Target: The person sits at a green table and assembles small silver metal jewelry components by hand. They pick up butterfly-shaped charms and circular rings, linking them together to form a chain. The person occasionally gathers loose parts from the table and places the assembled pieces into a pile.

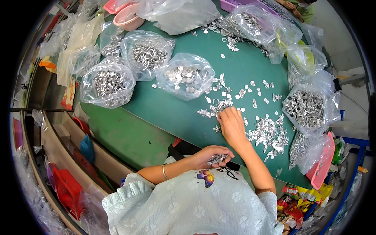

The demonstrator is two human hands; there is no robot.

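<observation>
My left hand (205,156) is cupped close to my body at the table's near edge. Several small silver metal pieces (216,159) lie in its palm under curled fingers. Over the green table, my right hand (235,128) reaches forward with bent fingers drawn together. Its fingertips touch a small cluster of silver metal pieces (222,104); what is pinched there, if anything, is hidden. Flower-shaped and round flat silver pieces lie scattered beyond this hand. A larger heap of leaf-like silver pieces (268,132) sits to its right.
Clear bags of silver rings (109,84) and a bag of round discs (182,76) stand at left. More ring bags (307,107) line the right edge beside a pink tray (322,164). Far back are a pink bowl (128,18) and another person's hand (290,6).
</observation>
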